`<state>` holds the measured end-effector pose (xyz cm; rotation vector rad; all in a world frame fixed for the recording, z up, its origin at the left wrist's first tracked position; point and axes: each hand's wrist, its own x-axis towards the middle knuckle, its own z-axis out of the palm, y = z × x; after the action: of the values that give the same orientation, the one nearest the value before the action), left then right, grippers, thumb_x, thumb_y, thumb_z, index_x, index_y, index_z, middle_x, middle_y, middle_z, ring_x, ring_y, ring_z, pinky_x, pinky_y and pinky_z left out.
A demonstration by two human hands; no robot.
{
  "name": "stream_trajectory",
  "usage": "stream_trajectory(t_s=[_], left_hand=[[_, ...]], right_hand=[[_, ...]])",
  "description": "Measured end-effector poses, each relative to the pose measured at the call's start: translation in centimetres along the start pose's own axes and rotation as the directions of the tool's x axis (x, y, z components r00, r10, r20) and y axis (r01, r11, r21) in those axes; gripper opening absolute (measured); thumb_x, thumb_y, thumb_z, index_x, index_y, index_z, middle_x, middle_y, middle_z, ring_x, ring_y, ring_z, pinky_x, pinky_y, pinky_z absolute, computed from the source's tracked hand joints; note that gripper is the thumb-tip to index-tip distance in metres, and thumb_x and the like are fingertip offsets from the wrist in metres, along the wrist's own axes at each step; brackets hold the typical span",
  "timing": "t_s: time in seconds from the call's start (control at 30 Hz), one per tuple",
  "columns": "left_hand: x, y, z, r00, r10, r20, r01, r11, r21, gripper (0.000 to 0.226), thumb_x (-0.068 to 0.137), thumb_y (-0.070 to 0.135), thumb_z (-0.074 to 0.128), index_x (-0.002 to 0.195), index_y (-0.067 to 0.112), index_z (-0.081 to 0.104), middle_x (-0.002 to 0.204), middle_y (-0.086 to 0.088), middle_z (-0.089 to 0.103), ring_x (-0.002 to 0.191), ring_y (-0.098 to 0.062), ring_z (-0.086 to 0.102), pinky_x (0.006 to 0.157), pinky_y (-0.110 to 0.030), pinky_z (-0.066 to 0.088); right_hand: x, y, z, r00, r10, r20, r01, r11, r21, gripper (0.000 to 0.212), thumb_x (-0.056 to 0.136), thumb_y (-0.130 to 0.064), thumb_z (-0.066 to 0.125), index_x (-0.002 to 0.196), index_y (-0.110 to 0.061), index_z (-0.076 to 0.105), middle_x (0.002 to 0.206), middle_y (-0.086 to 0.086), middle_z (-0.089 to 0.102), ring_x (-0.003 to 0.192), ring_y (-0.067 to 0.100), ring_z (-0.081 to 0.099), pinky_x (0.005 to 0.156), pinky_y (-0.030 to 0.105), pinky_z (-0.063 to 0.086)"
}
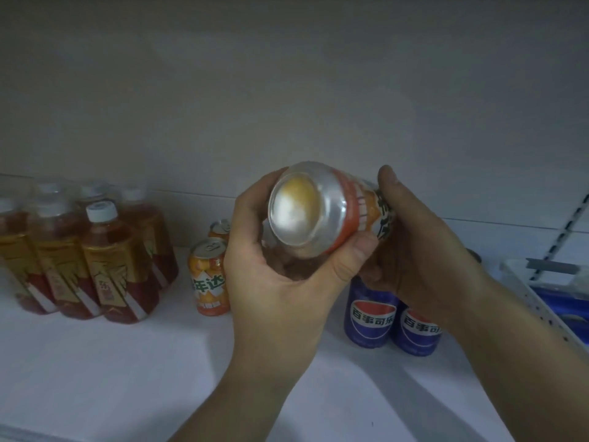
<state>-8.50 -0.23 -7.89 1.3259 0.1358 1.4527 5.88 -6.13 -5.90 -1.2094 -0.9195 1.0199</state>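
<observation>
What is held in both hands: one orange can (328,212), tilted on its side in the air above the shelf (127,362), with its bare silver base turned to the camera and its top end hidden.
Left hand (280,282): curled round the base end of the orange can; the thumb is pressed to the orange band near the rim and the fingers are wrapped over the far side.
Right hand (414,250): closed round the other end of the orange can; the thumb is laid over the top of the label, while the fingers are hidden beneath.
Standing orange cans: two are counted upright on the shelf, the front one (210,279) just left of the left hand and the rear one (220,229) close behind it, partly covered.
Blue cans: two are seen upright and side by side below the hands, the left blue can (371,314) and the right blue can (419,330); their tops are covered by the right hand and wrist.
Tea bottles (111,266): six white caps can be made out in a tight cluster at the far left, three in front and three behind; the rear ones are blurred.
Blue bin (561,301): one, at the right edge, cut off by the frame.
Slotted rail (570,224): one, running up the right side above the bin.
</observation>
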Motion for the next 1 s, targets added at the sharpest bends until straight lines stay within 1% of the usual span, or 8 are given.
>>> stream_trajectory(t_s=[0.1, 0.27, 0.37, 0.47, 0.6, 0.67, 0.87, 1.0], left_hand=[[0.0, -0.4, -0.5, 0.999, -0.053, -0.001, 0.053, 0.997, 0.055, 0.068, 0.064, 0.018, 0.091, 0.123, 0.014, 0.059, 0.113, 0.001, 0.072, 0.102, -0.017, 0.073, 0.077, -0.022, 0.058], [-0.3, -0.8, -1.2, 0.974, -0.224, 0.023, 0.221, 0.972, 0.079, 0.064, 0.053, 0.029, 0.086, 0.114, 0.025, 0.065, 0.105, 0.006, 0.076, 0.095, -0.009, 0.074, 0.07, -0.019, 0.058], [-0.4, -1.2, -1.5, 0.976, -0.216, -0.002, 0.214, 0.965, 0.151, 0.06, 0.051, 0.032, 0.086, 0.108, 0.031, 0.065, 0.102, 0.011, 0.076, 0.093, -0.008, 0.074, 0.069, -0.018, 0.057], [-0.1, -1.5, -2.0, 0.983, -0.175, -0.047, 0.181, 0.953, 0.243, 0.063, 0.056, 0.028, 0.092, 0.112, 0.029, 0.063, 0.103, 0.009, 0.075, 0.094, -0.01, 0.074, 0.072, -0.02, 0.058], [0.3, -2.0, -2.6, 0.99, -0.087, -0.114, 0.121, 0.932, 0.341, 0.065, 0.059, 0.025, 0.095, 0.115, 0.024, 0.06, 0.105, 0.01, 0.072, 0.093, -0.007, 0.073, 0.071, -0.018, 0.058], [0.6, -2.0, -3.0, 0.989, -0.065, -0.132, 0.107, 0.931, 0.348, 0.066, 0.059, 0.027, 0.095, 0.115, 0.025, 0.06, 0.105, 0.011, 0.072, 0.093, -0.006, 0.072, 0.072, -0.019, 0.059], [2.7, -1.7, -6.2, 0.989, 0.021, -0.145, 0.057, 0.858, 0.51, 0.075, 0.064, 0.037, 0.09, 0.13, 0.029, 0.055, 0.115, 0.019, 0.065, 0.1, 0.004, 0.064, 0.077, -0.013, 0.053], [3.4, -2.6, -9.3, 0.997, 0.03, -0.067, 0.025, 0.724, 0.69, 0.046, 0.082, 0.022, 0.078, 0.124, 0.029, 0.061, 0.116, 0.017, 0.063, 0.104, 0.005, 0.059, 0.085, -0.018, 0.052]], right_hand=[[-0.7, -1.6, 0.7, 0.952, -0.21, -0.223, 0.167, 0.967, -0.195, 0.066, 0.08, -0.08, 0.058, 0.107, -0.023, 0.076, 0.081, 0.003, 0.07, 0.064, 0.015, 0.059, 0.053, 0.026, 0.045], [-1.9, -3.1, 0.9, 0.889, -0.38, -0.256, 0.229, 0.852, -0.471, 0.049, 0.085, -0.072, 0.04, 0.093, -0.042, 0.077, 0.08, 0.013, 0.069, 0.065, 0.017, 0.059, 0.057, 0.032, 0.049], [-1.6, -4.1, 1.2, 0.901, -0.399, -0.169, 0.221, 0.759, -0.613, 0.052, 0.091, -0.068, 0.036, 0.1, -0.037, 0.077, 0.081, 0.0, 0.073, 0.064, 0.005, 0.058, 0.057, 0.025, 0.048], [-0.2, -6.6, 1.3, 0.929, -0.37, 0.006, 0.242, 0.594, -0.767, 0.047, 0.089, -0.063, 0.041, 0.112, -0.038, 0.073, 0.085, -0.015, 0.073, 0.064, -0.003, 0.06, 0.055, 0.016, 0.046], [2.1, -10.3, 2.8, 0.936, -0.306, 0.175, 0.286, 0.37, -0.884, 0.025, 0.096, -0.051, 0.056, 0.112, -0.037, 0.069, 0.097, -0.012, 0.069, 0.063, -0.003, 0.063, 0.053, 0.019, 0.05], [3.2, -11.7, 3.7, 0.933, -0.272, 0.236, 0.307, 0.263, -0.915, 0.028, 0.094, -0.052, 0.057, 0.112, -0.034, 0.069, 0.099, -0.012, 0.068, 0.062, -0.002, 0.064, 0.052, 0.018, 0.05], [7.0, -13.6, 5.5, 0.916, -0.272, 0.295, 0.334, 0.107, -0.936, 0.038, 0.095, -0.053, 0.058, 0.115, -0.024, 0.072, 0.097, -0.003, 0.074, 0.055, 0.001, 0.062, 0.052, 0.02, 0.051], [10.4, -13.1, 6.1, 0.924, -0.252, 0.289, 0.286, -0.048, -0.957, 0.041, 0.095, -0.056, 0.059, 0.12, -0.026, 0.07, 0.105, -0.004, 0.071, 0.053, 0.004, 0.063, 0.056, 0.023, 0.048]])
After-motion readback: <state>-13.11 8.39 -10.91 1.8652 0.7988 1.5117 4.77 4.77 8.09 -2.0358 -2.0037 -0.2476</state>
